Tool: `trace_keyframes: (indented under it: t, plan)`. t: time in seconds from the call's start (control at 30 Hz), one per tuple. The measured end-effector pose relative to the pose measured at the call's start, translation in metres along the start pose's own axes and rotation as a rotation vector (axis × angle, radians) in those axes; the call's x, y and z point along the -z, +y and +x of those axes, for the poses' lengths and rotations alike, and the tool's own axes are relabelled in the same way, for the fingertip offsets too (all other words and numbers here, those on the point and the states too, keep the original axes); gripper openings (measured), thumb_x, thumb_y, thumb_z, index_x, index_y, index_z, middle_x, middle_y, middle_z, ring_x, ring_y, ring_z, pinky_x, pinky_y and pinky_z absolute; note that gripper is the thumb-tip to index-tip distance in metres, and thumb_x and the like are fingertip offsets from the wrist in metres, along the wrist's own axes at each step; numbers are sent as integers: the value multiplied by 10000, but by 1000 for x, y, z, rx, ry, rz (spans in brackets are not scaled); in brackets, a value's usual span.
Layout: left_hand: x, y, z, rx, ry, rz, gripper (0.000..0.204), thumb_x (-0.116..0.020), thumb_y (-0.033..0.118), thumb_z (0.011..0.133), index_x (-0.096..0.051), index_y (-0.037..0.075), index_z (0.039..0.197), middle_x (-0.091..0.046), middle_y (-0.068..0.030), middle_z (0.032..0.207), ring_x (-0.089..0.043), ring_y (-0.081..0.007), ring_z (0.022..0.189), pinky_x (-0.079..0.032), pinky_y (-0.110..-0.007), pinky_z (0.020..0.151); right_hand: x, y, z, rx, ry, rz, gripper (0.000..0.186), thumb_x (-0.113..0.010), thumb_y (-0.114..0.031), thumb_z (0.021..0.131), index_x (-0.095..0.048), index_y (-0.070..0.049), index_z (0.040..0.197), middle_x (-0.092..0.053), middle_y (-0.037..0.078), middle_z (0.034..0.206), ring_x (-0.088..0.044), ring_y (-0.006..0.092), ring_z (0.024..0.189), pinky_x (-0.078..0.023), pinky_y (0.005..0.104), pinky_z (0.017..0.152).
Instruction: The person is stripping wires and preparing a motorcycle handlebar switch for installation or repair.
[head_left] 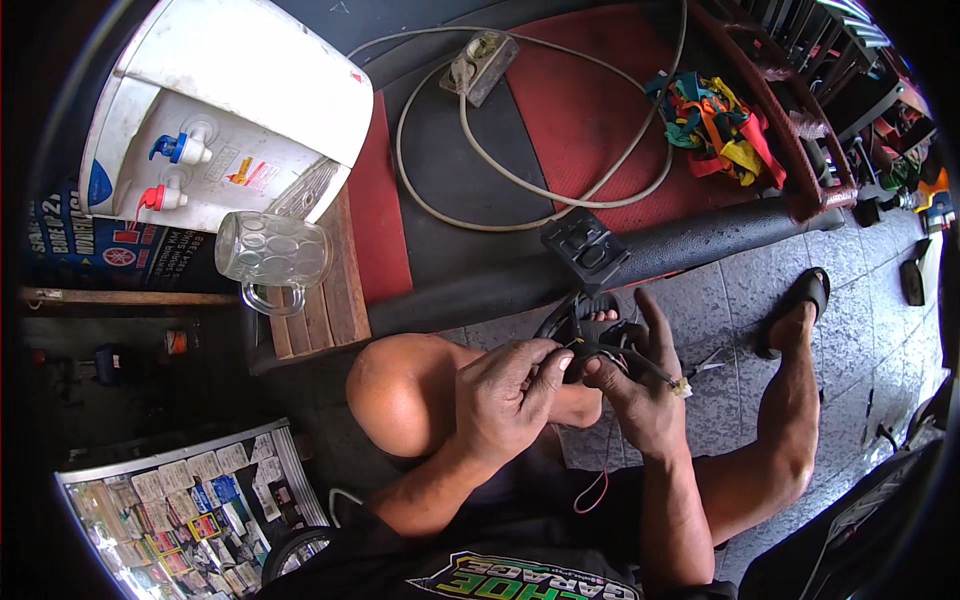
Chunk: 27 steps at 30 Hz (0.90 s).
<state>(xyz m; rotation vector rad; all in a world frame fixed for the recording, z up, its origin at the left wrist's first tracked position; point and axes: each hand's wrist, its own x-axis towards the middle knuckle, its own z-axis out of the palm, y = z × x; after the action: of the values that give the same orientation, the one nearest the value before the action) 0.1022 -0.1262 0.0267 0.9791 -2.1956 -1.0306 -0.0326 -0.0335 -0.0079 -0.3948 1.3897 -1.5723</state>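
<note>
Both my hands are together over my lap, working on a black wiring harness [592, 350]. My left hand [503, 395] pinches the bundle between thumb and fingertips. My right hand [643, 395] grips the same bundle with its thumb pressed on it, its index finger pointing up. Beyond my fingers the wires lead toward a black plastic part [585, 250] with recesses, near the bench edge. A pale connector [682, 387] sticks out at the right side of my right hand. A thin red wire loop [591, 494] dangles below. The exact spot between my fingertips is partly hidden.
Ahead stands a red and black padded bench [590, 110] with a power strip [480, 68], its coiled cable and a pile of colourful straps [715, 125]. A water dispenser [230, 110] and glass mug [275, 250] are at left. A sticker-covered case [185, 510] sits lower left.
</note>
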Motion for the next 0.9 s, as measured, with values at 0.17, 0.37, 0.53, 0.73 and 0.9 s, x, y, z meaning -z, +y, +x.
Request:
trace_keyframes:
  t: [0.17,0.37,0.53,0.73,0.9]
  plan:
    - [-3,4,-1,9,63,-50,118,-688,58,934,-678,-60,943,-716,-108,789,-691,-121,697,-537,-258,615,5,-2,-5,38,16,268,780,-678,84,791,-353,-22,1492,-515,70,1193,-537,146,1080,-472,257,942]
    - [0,3,-5,116,83,-122,121,-710,61,919,-686,-54,945,-712,-86,783,-658,-96,691,-516,-236,621,2,-34,5,139,408,85,618,-609,-95,834,-439,-5,1421,-486,15,1062,-501,86,883,-438,235,793]
    - [-7,-1,-14,155,93,-203,111,-716,47,908,-690,-53,947,-709,-81,793,-643,-87,701,-511,-231,634,9,-99,63,696,167,-774,425,-577,-17,807,-487,17,1221,-582,189,931,-632,304,917,-498,385,853]
    - [-8,-4,-18,250,49,-315,124,-674,41,926,-701,-62,991,-718,-76,824,-652,-92,734,-522,-233,672,-4,-109,129,650,102,-1507,331,-604,-54,844,-566,8,1167,-596,248,1143,-599,432,1048,-498,449,891]
    - [-11,-6,-22,449,-45,-721,205,-590,89,981,-697,-80,1030,-728,-98,891,-667,-110,769,-539,-237,715,11,-103,44,482,166,-891,243,-657,-152,896,-635,30,1054,-657,145,961,-652,240,911,-498,368,816]
